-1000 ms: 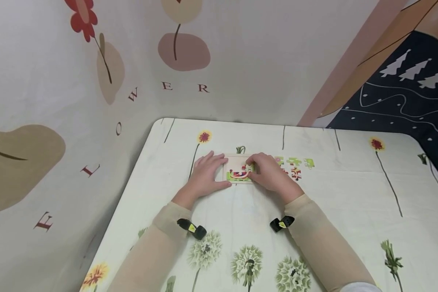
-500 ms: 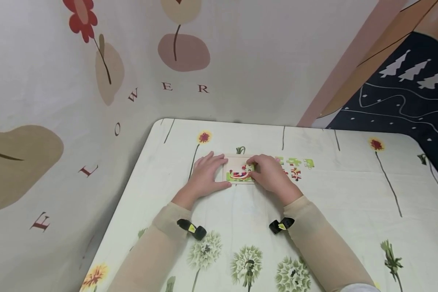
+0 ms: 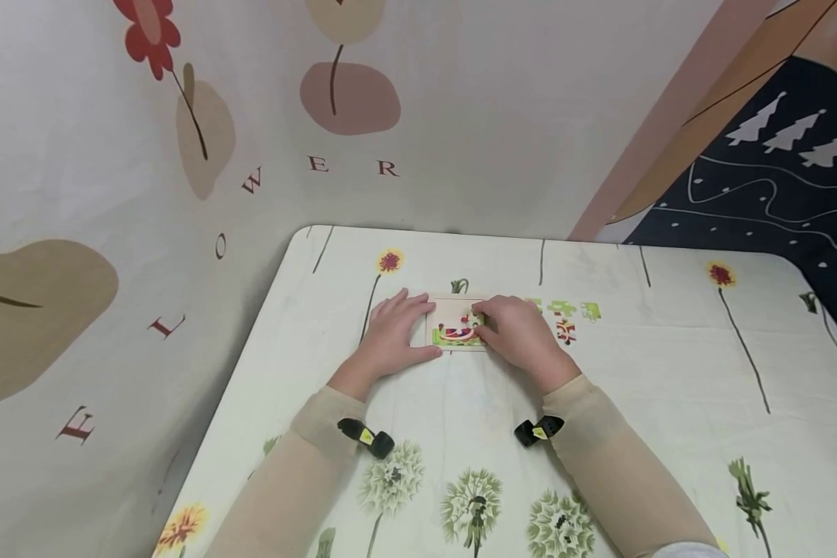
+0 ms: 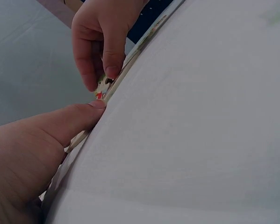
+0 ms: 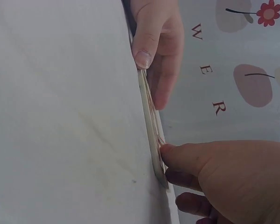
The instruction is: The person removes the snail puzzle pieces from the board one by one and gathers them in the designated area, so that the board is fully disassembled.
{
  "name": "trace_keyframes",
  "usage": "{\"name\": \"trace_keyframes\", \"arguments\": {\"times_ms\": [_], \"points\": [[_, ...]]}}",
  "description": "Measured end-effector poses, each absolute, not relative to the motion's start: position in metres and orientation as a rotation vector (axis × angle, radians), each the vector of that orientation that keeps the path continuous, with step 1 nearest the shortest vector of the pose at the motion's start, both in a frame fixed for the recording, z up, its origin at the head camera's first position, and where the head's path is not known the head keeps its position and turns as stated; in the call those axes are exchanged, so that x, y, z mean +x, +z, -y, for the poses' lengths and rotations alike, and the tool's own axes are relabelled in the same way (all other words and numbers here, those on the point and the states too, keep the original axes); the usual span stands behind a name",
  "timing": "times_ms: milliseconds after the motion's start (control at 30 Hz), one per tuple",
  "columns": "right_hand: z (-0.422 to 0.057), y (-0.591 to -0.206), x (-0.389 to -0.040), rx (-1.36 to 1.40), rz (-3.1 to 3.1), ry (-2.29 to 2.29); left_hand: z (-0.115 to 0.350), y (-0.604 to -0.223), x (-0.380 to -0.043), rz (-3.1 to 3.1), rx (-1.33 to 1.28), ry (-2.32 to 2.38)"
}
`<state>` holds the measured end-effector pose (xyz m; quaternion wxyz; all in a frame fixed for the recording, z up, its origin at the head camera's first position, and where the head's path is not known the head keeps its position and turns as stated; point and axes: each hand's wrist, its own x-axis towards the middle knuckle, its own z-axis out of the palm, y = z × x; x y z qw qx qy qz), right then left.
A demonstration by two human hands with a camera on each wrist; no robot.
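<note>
A small wooden jigsaw tray (image 3: pixel 448 308) lies on the table, with coloured pieces filling its lower part. My left hand (image 3: pixel 390 335) holds the tray at its left end, thumb along the near edge and fingertips at the far edge. At the right side of the tray, my right hand (image 3: pixel 519 333) pinches a puzzle piece (image 4: pixel 102 86) between thumb and fingers. That piece sits right at the tray surface, partly hidden by the fingertips. In the right wrist view the tray appears edge-on, the left thumb (image 5: pixel 143 59) pressing its rim.
Loose jigsaw pieces lie right of the tray: a green one (image 3: pixel 563 308), another green one (image 3: pixel 590 311) and a red and white one (image 3: pixel 566 332). The right hand partly covers others. A flower-printed cloth (image 3: pixel 656 372) covers the table; a printed curtain (image 3: pixel 488 155) hangs behind.
My right hand has shifted slightly right and toward me at the same spot on the tray, covering more of the nearest loose pieces. The left hand has stayed still.
</note>
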<state>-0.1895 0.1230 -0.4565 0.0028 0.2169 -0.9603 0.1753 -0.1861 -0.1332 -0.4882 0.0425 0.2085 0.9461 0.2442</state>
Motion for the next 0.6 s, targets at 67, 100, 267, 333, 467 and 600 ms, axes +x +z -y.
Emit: {"name": "trace_keyframes", "arguments": {"times_ms": [67, 100, 267, 333, 467, 600], "points": [[-0.124, -0.456, -0.189, 0.701, 3.005, 0.502, 0.133, -0.489, -0.186, -2.895, 0.641, 0.749], [-0.125, -0.456, -0.189, 0.704, 3.006, 0.490, 0.133, -0.489, -0.186, -2.894, 0.640, 0.749], [-0.138, -0.457, -0.188, 0.645, 3.025, 0.569, 0.131, -0.489, -0.186, -2.894, 0.643, 0.739], [-0.148, -0.457, -0.187, 0.609, 3.031, 0.626, 0.131, -0.489, -0.187, -2.893, 0.643, 0.737], [-0.175, -0.458, -0.187, 0.555, 3.010, 0.724, 0.132, -0.488, -0.187, -2.896, 0.647, 0.734], [-0.206, -0.459, -0.185, 0.527, 2.986, 0.805, 0.133, -0.488, -0.186, -2.902, 0.652, 0.733]]}}
